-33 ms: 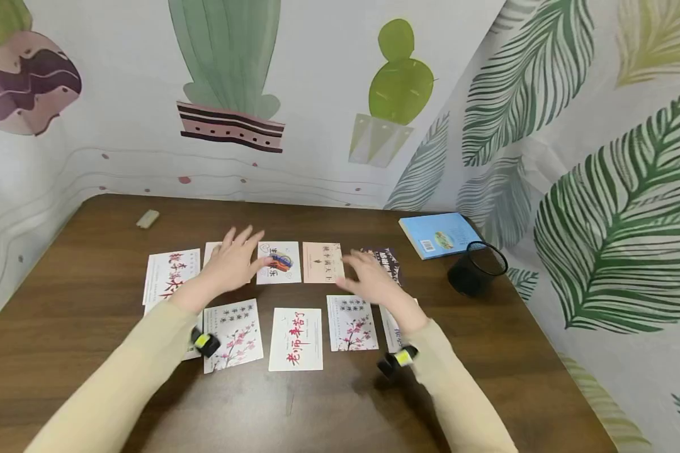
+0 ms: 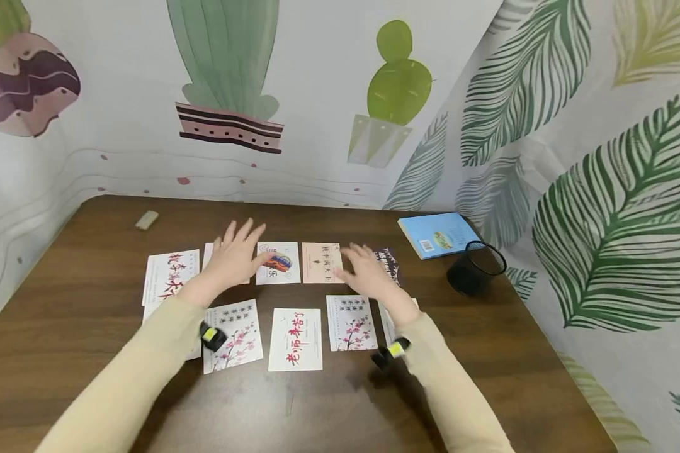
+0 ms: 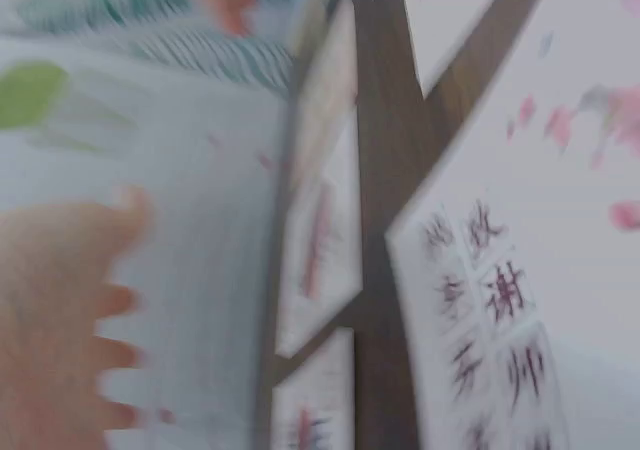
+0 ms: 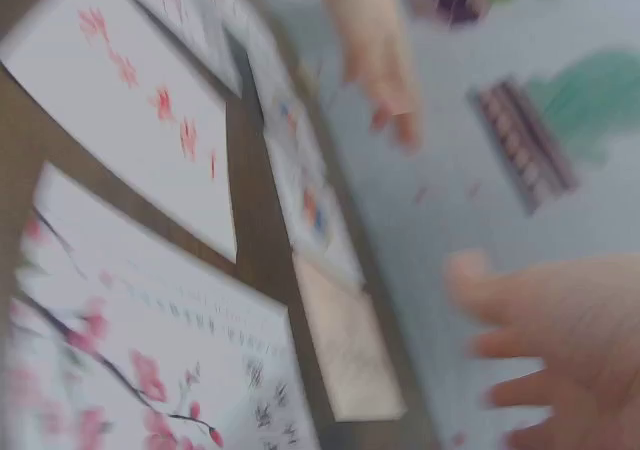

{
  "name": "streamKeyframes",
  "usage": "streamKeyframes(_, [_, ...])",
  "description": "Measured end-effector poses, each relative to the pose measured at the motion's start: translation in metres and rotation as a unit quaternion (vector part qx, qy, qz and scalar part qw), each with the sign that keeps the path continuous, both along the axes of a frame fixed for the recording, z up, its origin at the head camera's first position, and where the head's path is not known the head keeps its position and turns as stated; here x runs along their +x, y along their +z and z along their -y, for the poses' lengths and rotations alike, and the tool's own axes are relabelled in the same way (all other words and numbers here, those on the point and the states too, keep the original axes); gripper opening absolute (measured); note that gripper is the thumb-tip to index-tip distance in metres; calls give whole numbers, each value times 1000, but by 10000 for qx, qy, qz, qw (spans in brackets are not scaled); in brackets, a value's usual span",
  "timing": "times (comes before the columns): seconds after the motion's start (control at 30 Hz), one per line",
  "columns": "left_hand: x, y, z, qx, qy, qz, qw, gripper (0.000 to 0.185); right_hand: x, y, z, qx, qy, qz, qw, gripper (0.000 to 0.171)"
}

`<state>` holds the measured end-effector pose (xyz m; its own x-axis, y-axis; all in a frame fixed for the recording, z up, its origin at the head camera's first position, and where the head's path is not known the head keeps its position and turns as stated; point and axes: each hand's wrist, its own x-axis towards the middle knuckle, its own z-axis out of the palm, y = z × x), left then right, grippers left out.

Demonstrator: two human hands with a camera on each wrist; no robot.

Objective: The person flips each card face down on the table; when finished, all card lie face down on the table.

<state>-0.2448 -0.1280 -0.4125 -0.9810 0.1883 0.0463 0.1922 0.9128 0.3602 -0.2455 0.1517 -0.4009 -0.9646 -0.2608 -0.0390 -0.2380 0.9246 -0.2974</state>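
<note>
Several greeting cards lie in two rows on the brown table (image 2: pixel 79 327). My left hand (image 2: pixel 235 255) hovers with fingers spread over the back row, beside a card with a colourful picture (image 2: pixel 280 264). My right hand (image 2: pixel 365 270) is open, low over the gap between a pale pink card (image 2: pixel 322 262) and a dark card (image 2: pixel 390 261). Neither hand holds anything. The front row has a blossom card (image 2: pixel 235 333), a red-lettered card (image 2: pixel 296 338) and another blossom card (image 2: pixel 351 322). Both wrist views are blurred; the left hand (image 3: pixel 60 310) and the right hand (image 4: pixel 560 340) show straight fingers.
A blue book (image 2: pixel 439 234) and a black mesh cup (image 2: pixel 476 269) stand at the back right. A small eraser (image 2: pixel 146 219) lies at the back left. Patterned walls close the table's far side and right side. A red-lettered card (image 2: pixel 167 277) lies at the left.
Both hands have shifted slightly farther away over the back row, and the left fingers are spread wider. The cards have not moved.
</note>
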Motion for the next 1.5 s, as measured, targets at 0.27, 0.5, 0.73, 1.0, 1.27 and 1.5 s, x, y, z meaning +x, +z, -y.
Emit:
streamKeyframes(0.27, [3, -18, -16, -377, 140, 72, 9992, 94, -7, -26, 3, 515, -645, -213, 9964, 82])
streamKeyframes(0.5, [7, -13, -19, -318, 136, 180, 9992, 94, -7, -23, 2, 341, -595, -215, 9974, 82])
streamKeyframes(0.73, [8, -14, -14, -329, 165, 85, 9993, 95, -11, -21, 14, 526, -515, -228, 9970, 81])
streamKeyframes(1.0, [11, -14, 24, 199, 590, 88, 9980, 82, -13, -19, 56, 90, -198, -161, 9996, 81])
streamKeyframes(1.27, [19, -6, 89, 636, 1067, 593, 9905, 86, -15, -18, 100, -944, 542, 63, 9940, 75])
streamKeyframes(1.5, [26, -2, 132, 874, 908, 940, 9876, 98, -15, -15, 133, -1927, 735, 630, 9765, 68])
